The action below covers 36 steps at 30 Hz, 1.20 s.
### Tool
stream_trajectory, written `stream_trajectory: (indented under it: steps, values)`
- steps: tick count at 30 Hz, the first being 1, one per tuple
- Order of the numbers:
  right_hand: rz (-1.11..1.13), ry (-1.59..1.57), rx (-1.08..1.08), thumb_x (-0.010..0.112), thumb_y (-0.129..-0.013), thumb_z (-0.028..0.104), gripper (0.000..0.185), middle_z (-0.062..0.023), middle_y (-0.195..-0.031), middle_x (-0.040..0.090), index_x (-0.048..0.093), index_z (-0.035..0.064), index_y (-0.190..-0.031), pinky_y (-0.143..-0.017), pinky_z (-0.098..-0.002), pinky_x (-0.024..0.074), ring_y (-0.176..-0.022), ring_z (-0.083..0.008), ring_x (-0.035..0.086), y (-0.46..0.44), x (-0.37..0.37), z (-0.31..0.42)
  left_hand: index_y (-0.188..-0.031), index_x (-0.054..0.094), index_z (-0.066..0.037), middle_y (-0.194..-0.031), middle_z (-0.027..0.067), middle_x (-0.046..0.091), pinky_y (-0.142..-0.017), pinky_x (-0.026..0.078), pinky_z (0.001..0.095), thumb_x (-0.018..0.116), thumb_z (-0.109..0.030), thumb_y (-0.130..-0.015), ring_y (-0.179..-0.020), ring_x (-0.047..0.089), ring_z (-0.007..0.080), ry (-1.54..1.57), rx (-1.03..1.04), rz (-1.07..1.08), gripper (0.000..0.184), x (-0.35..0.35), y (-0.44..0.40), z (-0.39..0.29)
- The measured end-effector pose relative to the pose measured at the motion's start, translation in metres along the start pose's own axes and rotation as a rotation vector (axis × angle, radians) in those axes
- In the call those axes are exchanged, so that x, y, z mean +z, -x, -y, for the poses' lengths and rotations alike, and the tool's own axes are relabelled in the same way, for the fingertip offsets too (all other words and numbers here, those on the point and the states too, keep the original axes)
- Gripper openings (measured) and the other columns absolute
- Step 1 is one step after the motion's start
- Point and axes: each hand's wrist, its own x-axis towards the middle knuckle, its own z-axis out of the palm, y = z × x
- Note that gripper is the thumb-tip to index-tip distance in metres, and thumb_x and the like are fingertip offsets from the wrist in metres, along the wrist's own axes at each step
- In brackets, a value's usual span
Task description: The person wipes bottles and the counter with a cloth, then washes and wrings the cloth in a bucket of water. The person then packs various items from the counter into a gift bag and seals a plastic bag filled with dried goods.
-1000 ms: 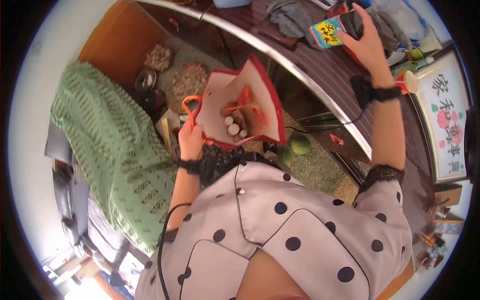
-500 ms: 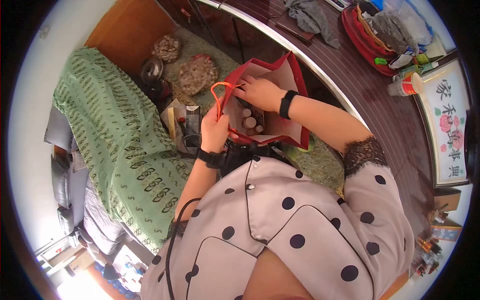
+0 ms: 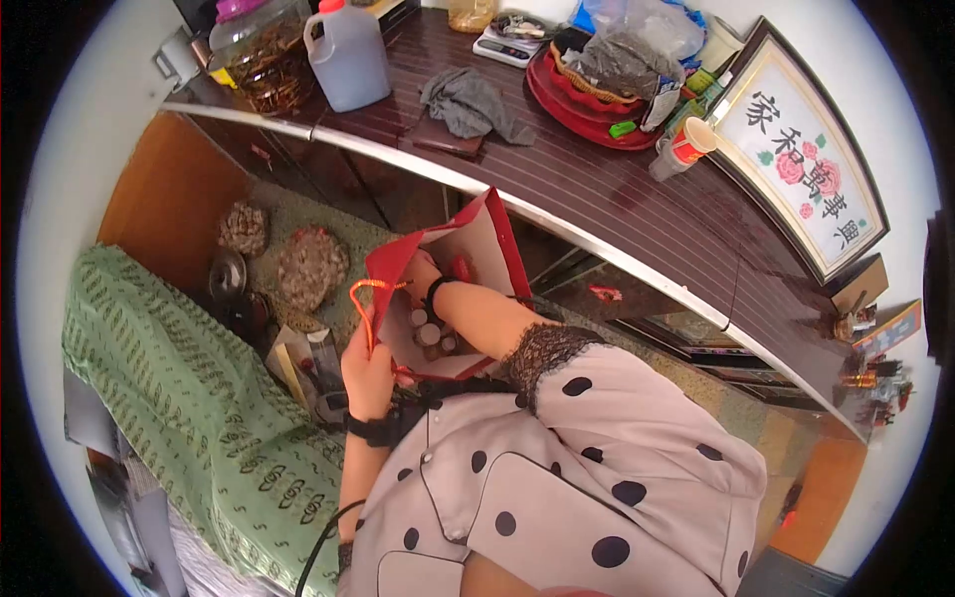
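1. The tabletop (image 3: 637, 209) is bordering the scene, its pale front edge running near the bag's top corner;
2. the red bag (image 3: 487, 244) is gaping below that edge, a wide mouth easing the reach;
3. the right hand (image 3: 421, 269) is reaching inside; finger spread and hold are staying unclear;
4. the left hand (image 3: 368, 378) is closing round the orange cord (image 3: 376, 284), steadying the rim well;
5. small bottles (image 3: 429, 333) are sitting inside, needing gentle clearance.

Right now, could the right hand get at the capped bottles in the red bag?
Probably yes: the right hand is inside the open red bag, the capped bottles show near its wrist with nothing over their caps, and the left hand grips the bag's edge.
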Motion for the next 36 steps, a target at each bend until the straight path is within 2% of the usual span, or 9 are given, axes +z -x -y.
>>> stream_trajectory:
  steps: [5,14,18,20,22,27,29,34,36]
  values:
    - [0.207,-0.522,0.273,0.055,-0.088,0.026,0.059,-0.0140,-0.132,0.051,0.037,0.0081,-0.141,-0.076,-0.0516,0.0504,-0.112,-0.0332,0.054,0.010,0.015,-0.018,-0.139,0.042,-0.002,-0.070,0.0014,0.052,-0.039,0.048,0.0230,0.040,0.000,-0.083,-0.046,0.048,0.0091,0.002,0.007,0.021,0.056,0.004,-0.005,0.003]
    - [0.279,-0.154,-0.018,0.058,-0.082,0.044,0.072,-0.0101,-0.155,0.020,0.033,0.0223,-0.147,-0.087,-0.0543,0.0415,-0.131,-0.0463,0.032,0.032,0.022,-0.007,-0.138,0.042,0.000,-0.092,0.0033,0.057,-0.040,0.047,0.0205,0.042,-0.001,-0.083,-0.056,0.053,0.0081,0.091,-0.057,-0.004,0.055,-0.003,-0.021,0.023]
    - [0.512,-0.563,-0.237,0.061,-0.082,0.038,0.053,-0.0151,-0.120,0.061,0.058,0.0096,-0.126,-0.086,-0.0446,0.0472,-0.107,-0.0319,0.060,0.049,-0.053,-0.047,-0.137,0.045,-0.002,-0.082,0.0012,0.057,-0.039,0.046,0.0205,0.042,-0.003,-0.083,-0.054,0.051,0.0074,0.058,-0.062,-0.075,0.054,-0.012,-0.028,0.029]
    - [-0.193,-0.964,-0.370,0.061,-0.085,0.034,0.040,-0.0148,-0.096,0.068,0.063,0.0059,-0.114,-0.081,-0.0379,0.0501,-0.090,-0.0257,0.066,0.077,-0.073,-0.080,-0.134,0.048,-0.003,-0.079,0.0003,0.057,-0.038,0.044,0.0204,0.043,-0.004,-0.083,-0.053,0.051,0.0070,0.068,-0.074,-0.132,0.050,-0.018,-0.032,0.030]
    - [-0.437,-1.318,-0.350,0.058,-0.089,0.032,0.036,-0.0125,-0.097,0.068,0.063,0.0061,-0.113,-0.080,-0.0374,0.0507,-0.091,-0.0235,0.065,0.131,-0.126,-0.137,-0.127,0.053,-0.003,-0.079,0.0006,0.058,-0.038,0.044,0.0202,0.043,-0.004,-0.083,-0.051,0.050,0.0071,0.130,-0.061,-0.126,0.045,-0.028,-0.037,0.037]
    - [-0.826,-1.705,0.243,0.060,-0.090,0.012,0.017,-0.0083,-0.087,0.068,0.065,0.0011,-0.102,-0.067,-0.0287,0.0547,-0.074,-0.0162,0.067,0.243,-0.143,-0.315,-0.118,0.057,-0.005,-0.081,0.0014,0.060,-0.038,0.045,0.0201,0.044,-0.005,-0.083,-0.051,0.051,0.0080,0.118,-0.024,-0.256,0.037,-0.041,-0.042,0.040]
    - [-0.996,-1.392,0.731,0.058,-0.089,0.014,0.019,-0.0091,-0.081,0.068,0.066,-0.0017,-0.096,-0.062,-0.0288,0.0546,-0.070,-0.0156,0.066,0.282,-0.136,-0.382,-0.118,0.057,-0.005,-0.081,0.0014,0.059,-0.038,0.045,0.0204,0.044,-0.005,-0.083,-0.051,0.051,0.0080,0.142,-0.028,-0.300,0.037,-0.045,-0.045,0.040]
    - [-0.580,-1.110,1.366,0.052,-0.083,0.015,0.026,-0.0150,-0.075,0.068,0.067,-0.0052,-0.091,-0.052,-0.0312,0.0536,-0.059,-0.0224,0.067,0.316,-0.083,-0.520,-0.117,0.057,-0.006,-0.080,0.0014,0.059,-0.038,0.044,0.0220,0.046,-0.005,-0.082,-0.045,0.046,0.0088,0.187,-0.017,-0.482,0.037,-0.037,-0.045,0.030]
    - [-0.546,-1.067,1.403,0.047,-0.085,0.021,0.034,-0.0206,-0.088,0.069,0.067,-0.0046,-0.096,-0.066,-0.0382,0.0553,-0.075,-0.0302,0.069,0.307,-0.065,-0.544,-0.116,0.057,-0.006,-0.077,0.0010,0.058,-0.038,0.043,0.0219,0.046,-0.006,-0.083,-0.045,0.045,0.0088,0.193,-0.017,-0.517,0.035,-0.034,-0.044,0.024]
